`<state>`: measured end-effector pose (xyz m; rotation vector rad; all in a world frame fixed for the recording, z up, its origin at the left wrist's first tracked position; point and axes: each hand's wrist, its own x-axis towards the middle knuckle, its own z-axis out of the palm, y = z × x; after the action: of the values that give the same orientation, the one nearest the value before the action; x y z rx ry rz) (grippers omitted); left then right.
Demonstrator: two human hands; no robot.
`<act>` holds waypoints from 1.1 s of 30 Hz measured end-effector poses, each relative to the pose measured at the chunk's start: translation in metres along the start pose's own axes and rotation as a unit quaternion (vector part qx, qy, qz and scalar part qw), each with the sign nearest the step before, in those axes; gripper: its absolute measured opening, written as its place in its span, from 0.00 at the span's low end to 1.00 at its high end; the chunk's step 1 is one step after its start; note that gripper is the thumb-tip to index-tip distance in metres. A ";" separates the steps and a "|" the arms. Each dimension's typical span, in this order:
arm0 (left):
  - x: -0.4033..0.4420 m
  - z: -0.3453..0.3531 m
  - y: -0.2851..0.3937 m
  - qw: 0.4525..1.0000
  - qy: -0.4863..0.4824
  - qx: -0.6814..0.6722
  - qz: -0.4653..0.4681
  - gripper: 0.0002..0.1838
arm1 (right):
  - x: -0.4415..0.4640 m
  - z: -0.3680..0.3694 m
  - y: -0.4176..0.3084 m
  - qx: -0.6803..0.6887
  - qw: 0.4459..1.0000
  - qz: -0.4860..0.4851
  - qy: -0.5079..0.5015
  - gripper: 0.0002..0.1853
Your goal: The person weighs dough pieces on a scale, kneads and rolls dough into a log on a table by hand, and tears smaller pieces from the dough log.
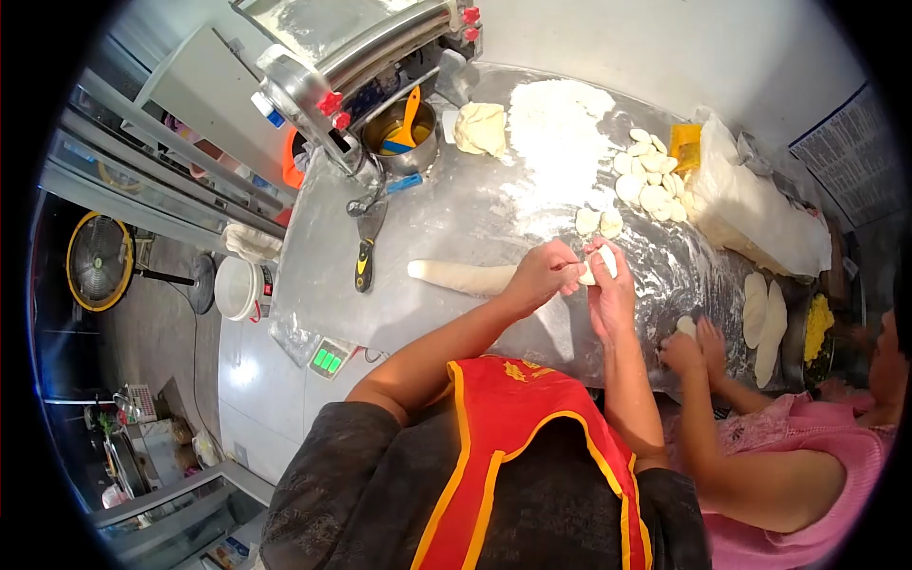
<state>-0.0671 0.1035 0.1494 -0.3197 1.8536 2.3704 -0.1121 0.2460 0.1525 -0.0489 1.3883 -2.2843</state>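
A small white dough piece (pixel 602 265) rests in my right hand (pixel 611 293), whose fingers are curled round it. My left hand (pixel 544 278) is closed, its fingertips pinching at the left edge of this piece. Beneath and left of the left hand, a long dough rope (pixel 461 276) lies on the floured steel table (pixel 328 247). Just beyond my hands sit two small dough rounds (pixel 598 222). Farther off to the right is a heap of several flattened dough rounds (pixel 654 179).
At my right, a co-worker's hands (pixel 692 350) work on another dough piece. Long dough strips (pixel 768 323) lie beyond them. A scraper (pixel 366 256), a metal pot (pixel 425 152), a dough block (pixel 481 129), a flour pile (pixel 556 128) and a roller machine (pixel 380 47) occupy the table's far side.
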 end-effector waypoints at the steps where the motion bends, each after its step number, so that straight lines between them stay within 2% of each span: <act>1: 0.001 -0.003 -0.002 1.000 -0.012 0.019 0.003 0.11 | -0.001 0.001 0.000 -0.010 1.000 0.001 0.004 0.15; 13: -0.004 -0.003 0.015 0.965 -0.008 0.253 0.065 0.10 | -0.005 0.001 -0.003 -0.035 0.999 0.023 0.017 0.15; 16: -0.001 -0.006 0.008 0.966 -0.012 0.245 0.087 0.10 | -0.005 0.002 -0.003 -0.004 1.000 0.020 0.003 0.16; 19: 0.004 -0.012 -0.002 0.995 -0.031 0.096 0.013 0.10 | -0.005 -0.003 -0.005 0.025 0.999 0.028 -0.024 0.18; 22: 0.003 -0.013 0.000 0.998 -0.059 0.020 -0.004 0.10 | -0.005 -0.005 -0.010 0.028 0.998 0.045 -0.029 0.19; 25: 0.002 -0.010 0.000 0.999 -0.020 0.038 0.016 0.11 | -0.004 -0.003 -0.013 0.030 0.997 0.065 -0.009 0.19; 28: 0.011 -0.017 -0.018 0.959 0.030 0.226 0.166 0.10 | -0.003 -0.002 -0.013 0.036 0.998 0.059 -0.002 0.18; 31: -0.005 -0.006 0.006 0.977 0.048 0.194 0.070 0.10 | -0.003 -0.002 -0.010 0.022 0.999 0.039 -0.005 0.18; 33: -0.009 0.000 0.010 0.968 0.060 0.224 0.096 0.10 | -0.003 -0.002 -0.009 0.011 1.000 0.028 -0.007 0.17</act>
<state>-0.0611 0.1017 0.1612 -0.2491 2.5055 1.9857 -0.1129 0.2522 0.1595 -0.0189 1.3396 -2.2486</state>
